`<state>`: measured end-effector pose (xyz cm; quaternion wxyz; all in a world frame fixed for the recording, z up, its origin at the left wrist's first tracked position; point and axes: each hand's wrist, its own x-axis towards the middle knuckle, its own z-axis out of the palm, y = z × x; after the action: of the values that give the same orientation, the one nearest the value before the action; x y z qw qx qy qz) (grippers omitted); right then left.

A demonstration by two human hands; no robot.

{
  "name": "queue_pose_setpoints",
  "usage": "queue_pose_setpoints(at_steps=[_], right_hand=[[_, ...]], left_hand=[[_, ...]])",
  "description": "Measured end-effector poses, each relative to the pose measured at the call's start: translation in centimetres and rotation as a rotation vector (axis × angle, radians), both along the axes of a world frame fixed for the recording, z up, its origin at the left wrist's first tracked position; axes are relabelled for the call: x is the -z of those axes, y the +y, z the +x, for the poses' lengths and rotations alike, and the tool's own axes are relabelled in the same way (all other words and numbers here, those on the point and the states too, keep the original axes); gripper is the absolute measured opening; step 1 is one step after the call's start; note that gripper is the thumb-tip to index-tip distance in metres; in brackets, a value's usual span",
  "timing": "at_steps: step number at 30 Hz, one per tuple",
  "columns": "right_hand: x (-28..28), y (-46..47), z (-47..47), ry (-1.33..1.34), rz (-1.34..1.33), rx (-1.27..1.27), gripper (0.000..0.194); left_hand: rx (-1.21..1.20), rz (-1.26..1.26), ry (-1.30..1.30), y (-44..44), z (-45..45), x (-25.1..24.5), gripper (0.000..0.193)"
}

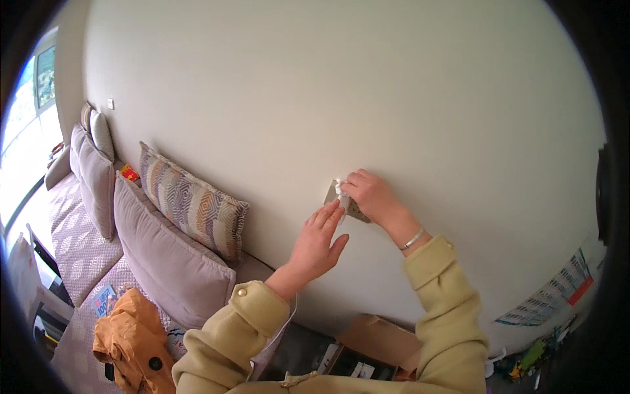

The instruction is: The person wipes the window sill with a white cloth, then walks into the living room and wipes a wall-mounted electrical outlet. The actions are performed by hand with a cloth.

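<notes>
A wall socket plate point(361, 213) sits on the pale wall, partly hidden behind my hands. A white plug or charger point(343, 201) stands at the plate's left part; whether it is fully seated I cannot tell. My right hand point(372, 194) pinches a small white piece at its upper end between thumb and fingers. From the lower left, my left hand point(317, 241) reaches up with straight fingers and the thumb held apart. Its fingertips are at the white plug's side, seemingly touching it without a grip. A white cable point(290, 315) hangs below my left wrist.
A mauve sofa point(83, 236) with cushions point(167, 256) and a patterned pillow point(194, 202) runs along the wall at left. An orange jacket point(133, 340) lies on it. Below my arms are an open cardboard box point(379, 340) and a dark surface point(300, 352). A printed chart point(546, 293) hangs at right.
</notes>
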<state>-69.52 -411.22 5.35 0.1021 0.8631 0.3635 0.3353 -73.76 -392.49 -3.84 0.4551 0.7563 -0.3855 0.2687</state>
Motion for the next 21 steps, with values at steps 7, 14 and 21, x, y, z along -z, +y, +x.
queue_pose_setpoints(at_steps=[7,14,21], right_hand=[[1.9,-4.0,-4.3,-0.086,0.286,0.059,0.018],[2.2,-0.4,-0.8,-0.092,0.286,-0.012,0.027],[6.2,-2.3,-4.4,-0.155,0.243,0.123,0.022]], left_hand=[[-0.037,0.057,-0.014,-1.2,1.2,0.4,0.068],[-0.015,0.026,0.115,-2.2,3.7,0.6,0.089],[-0.052,0.003,0.056,-2.8,3.4,1.0,0.089]])
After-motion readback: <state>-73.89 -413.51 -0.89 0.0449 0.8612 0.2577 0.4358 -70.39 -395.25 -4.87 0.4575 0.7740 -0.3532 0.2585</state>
